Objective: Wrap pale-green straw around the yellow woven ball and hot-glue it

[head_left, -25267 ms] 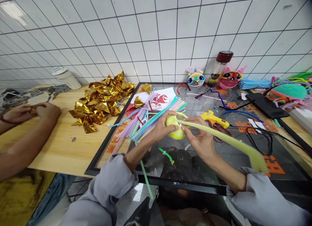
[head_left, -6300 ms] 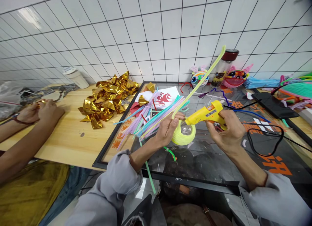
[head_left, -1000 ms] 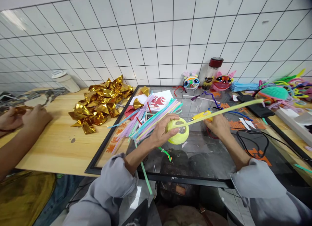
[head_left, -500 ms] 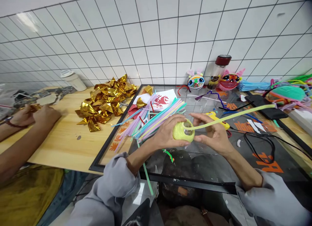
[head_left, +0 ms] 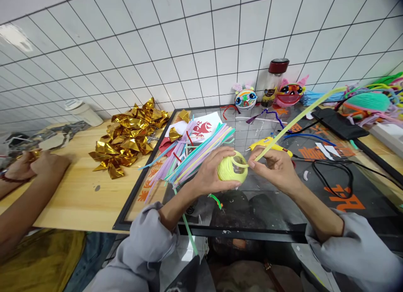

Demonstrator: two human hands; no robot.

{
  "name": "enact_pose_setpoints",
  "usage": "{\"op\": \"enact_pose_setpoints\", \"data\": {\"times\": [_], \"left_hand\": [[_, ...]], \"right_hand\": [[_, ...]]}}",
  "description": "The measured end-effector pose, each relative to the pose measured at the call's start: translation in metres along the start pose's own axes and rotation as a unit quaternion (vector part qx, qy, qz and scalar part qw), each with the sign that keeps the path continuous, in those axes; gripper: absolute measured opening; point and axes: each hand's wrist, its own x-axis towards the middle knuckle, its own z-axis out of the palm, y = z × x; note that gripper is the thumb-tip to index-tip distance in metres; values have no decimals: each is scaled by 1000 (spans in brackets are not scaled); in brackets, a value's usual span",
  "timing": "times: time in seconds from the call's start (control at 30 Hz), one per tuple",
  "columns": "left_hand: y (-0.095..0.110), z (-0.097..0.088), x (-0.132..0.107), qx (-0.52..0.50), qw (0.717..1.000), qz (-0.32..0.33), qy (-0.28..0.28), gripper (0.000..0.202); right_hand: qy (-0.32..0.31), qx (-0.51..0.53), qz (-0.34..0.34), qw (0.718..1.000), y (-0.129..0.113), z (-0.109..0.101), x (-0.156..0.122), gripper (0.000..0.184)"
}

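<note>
Head: left hand (head_left: pixel 208 172) cups yellow ball (head_left: pixel 226 171), right hand (head_left: pixel 277 168) pinches strip (head_left: pixel 291 123).

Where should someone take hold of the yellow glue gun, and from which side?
Probably by its handle, coming from the person's right: the glue gun lies with its handle end that way and its narrow nozzle pointing left. The right hand, close by, pinches a pale yellow strip, so it would have to let go first.
</note>
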Motion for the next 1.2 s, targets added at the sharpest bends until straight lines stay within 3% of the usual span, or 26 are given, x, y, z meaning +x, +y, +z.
{"op": "enact_pose_setpoints", "data": {"times": [0.4,0.87,1.03,1.2], "left_hand": [[0,-1,1,-12,1000,-12,0,72],[0,1,-1,-36,999,-36,-1,75],[-6,5,-5,-68,997,-19,24,72],[-6,4,-4,-60,998,-15,16,67]], "right_hand": [[-79,-24,34,996,5,-1,0,16],[-71,-37,48,996,9,-4,0,11],[-79,-44,51,995,10,-3,0,10],[-80,-38,63,994,11,-3,0,11]]}}
